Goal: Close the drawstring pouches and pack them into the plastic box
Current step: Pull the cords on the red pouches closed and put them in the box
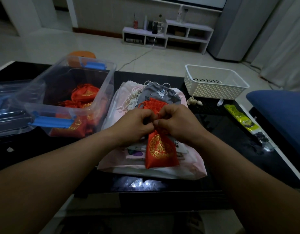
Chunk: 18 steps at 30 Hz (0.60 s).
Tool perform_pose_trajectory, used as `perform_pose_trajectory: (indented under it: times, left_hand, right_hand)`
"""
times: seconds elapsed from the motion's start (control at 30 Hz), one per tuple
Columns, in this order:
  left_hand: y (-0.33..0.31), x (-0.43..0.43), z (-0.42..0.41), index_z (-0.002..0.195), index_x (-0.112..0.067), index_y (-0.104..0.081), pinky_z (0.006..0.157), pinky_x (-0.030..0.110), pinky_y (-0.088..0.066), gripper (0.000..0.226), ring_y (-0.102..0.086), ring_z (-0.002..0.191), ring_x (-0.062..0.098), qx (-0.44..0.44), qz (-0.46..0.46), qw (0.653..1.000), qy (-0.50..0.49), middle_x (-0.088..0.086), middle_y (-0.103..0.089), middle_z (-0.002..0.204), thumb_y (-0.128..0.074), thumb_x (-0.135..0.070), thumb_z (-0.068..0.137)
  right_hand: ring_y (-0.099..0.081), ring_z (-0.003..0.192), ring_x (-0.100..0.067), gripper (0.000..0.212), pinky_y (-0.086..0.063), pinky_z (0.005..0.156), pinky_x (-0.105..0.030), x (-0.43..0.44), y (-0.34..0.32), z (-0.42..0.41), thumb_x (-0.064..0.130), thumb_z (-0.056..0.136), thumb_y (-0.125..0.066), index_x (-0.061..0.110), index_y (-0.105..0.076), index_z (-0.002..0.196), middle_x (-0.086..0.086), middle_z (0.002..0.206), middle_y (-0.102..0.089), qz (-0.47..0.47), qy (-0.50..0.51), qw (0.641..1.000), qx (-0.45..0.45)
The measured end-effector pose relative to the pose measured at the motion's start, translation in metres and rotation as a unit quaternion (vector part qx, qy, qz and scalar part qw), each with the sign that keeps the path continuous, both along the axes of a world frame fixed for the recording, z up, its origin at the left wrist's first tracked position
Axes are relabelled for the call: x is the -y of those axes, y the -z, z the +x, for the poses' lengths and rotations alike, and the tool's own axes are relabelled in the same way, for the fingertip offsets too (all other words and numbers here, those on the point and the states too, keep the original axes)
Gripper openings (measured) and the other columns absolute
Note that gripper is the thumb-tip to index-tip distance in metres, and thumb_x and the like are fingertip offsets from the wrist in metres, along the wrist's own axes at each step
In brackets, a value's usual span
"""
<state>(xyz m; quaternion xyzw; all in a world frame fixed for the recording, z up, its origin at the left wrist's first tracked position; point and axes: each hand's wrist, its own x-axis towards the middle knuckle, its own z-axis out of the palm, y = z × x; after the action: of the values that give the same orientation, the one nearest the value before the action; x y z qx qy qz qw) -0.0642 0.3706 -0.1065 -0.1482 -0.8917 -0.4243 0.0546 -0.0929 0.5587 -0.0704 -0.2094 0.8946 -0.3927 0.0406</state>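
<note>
Several red pouches (85,93) already lie in the plastic box (102,92); my left hand (135,125) and right hand (176,124) pinch the neck of another red pouch (160,149); the grey pouch (161,92) and others wait.

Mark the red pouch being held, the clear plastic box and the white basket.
red pouch (160,149), head view, on its gold-embroidered front.
plastic box (61,108), head view, on its near rim.
white basket (213,91), head view, on its perforated near wall.

Dim room, tiled floor (102,46), white shelf unit (167,35)
</note>
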Motion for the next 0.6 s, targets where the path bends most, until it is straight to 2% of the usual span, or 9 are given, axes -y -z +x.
perform_pose_trajectory:
  times: [0.07, 0.17, 0.3, 0.37, 0.53, 0.6]
  left_hand:
    - [0.000, 0.001, 0.000, 0.079, -0.032, -0.065, 0.061, 0.030, -0.049, 0.022, -0.058, 0.063, 0.005, 0.004, 0.004, 1.000, -0.002, -0.007, -0.064, 0.071, -0.072, -0.016, 0.092]
    - [-0.004, 0.005, -0.002, 0.085, -0.024, -0.069, 0.065, 0.035, -0.051, 0.011, -0.060, 0.067, 0.010, 0.024, -0.001, 1.000, 0.016, -0.003, -0.066, 0.076, -0.073, -0.021, 0.095]
    - [-0.010, 0.010, 0.000, 0.091, -0.013, -0.067, 0.075, 0.044, -0.053, 0.011, -0.064, 0.082, 0.026, 0.044, -0.025, 0.998, 0.032, 0.008, -0.068, 0.085, -0.073, -0.022, 0.095]
    - [-0.011, 0.011, 0.001, 0.089, -0.015, -0.066, 0.076, 0.045, -0.053, 0.012, -0.064, 0.082, 0.025, 0.046, -0.030, 0.998, 0.037, 0.007, -0.067, 0.085, -0.073, -0.022, 0.095]
    - [-0.011, 0.013, 0.003, 0.080, -0.023, -0.059, 0.071, 0.042, -0.053, 0.020, -0.058, 0.070, 0.012, 0.038, -0.017, 0.998, 0.044, -0.005, -0.062, 0.077, -0.073, -0.024, 0.096]
    - [-0.011, 0.015, 0.004, 0.083, -0.021, -0.059, 0.074, 0.048, -0.055, 0.018, -0.062, 0.076, 0.020, 0.047, -0.007, 0.998, 0.049, -0.001, -0.063, 0.081, -0.071, -0.026, 0.097]
  right_hand:
    - [-0.071, 0.075, -0.022, 0.015, -0.061, 0.077, -0.049, 0.000, 0.000, 0.001, 0.016, 0.084, -0.083, 0.024, -0.071, 0.078, -0.002, 0.077, -0.074, 0.001, 0.000, 1.000, 0.003]
    - [-0.074, 0.079, -0.025, 0.010, -0.062, 0.079, -0.053, -0.002, 0.001, -0.001, 0.017, 0.084, -0.083, 0.021, -0.073, 0.083, -0.004, 0.079, -0.076, -0.010, 0.004, 1.000, 0.022]
    - [-0.075, 0.080, -0.025, 0.009, -0.062, 0.080, -0.054, -0.002, 0.002, -0.002, 0.020, 0.085, -0.082, 0.021, -0.073, 0.084, -0.003, 0.081, -0.077, -0.012, 0.003, 0.999, 0.035]
    - [-0.075, 0.079, -0.023, 0.008, -0.062, 0.080, -0.053, -0.002, 0.001, 0.000, 0.019, 0.087, -0.082, 0.020, -0.074, 0.084, -0.003, 0.081, -0.077, -0.013, 0.007, 0.999, 0.041]
    - [-0.075, 0.076, -0.022, 0.007, -0.063, 0.079, -0.052, -0.003, -0.003, 0.003, 0.019, 0.090, -0.079, 0.018, -0.074, 0.086, -0.005, 0.080, -0.077, -0.019, 0.035, 0.997, 0.069]
    - [-0.074, 0.074, -0.021, 0.008, -0.064, 0.076, -0.048, -0.004, -0.004, 0.004, 0.020, 0.092, -0.077, 0.017, -0.073, 0.086, -0.006, 0.079, -0.076, -0.021, 0.049, 0.995, 0.086]
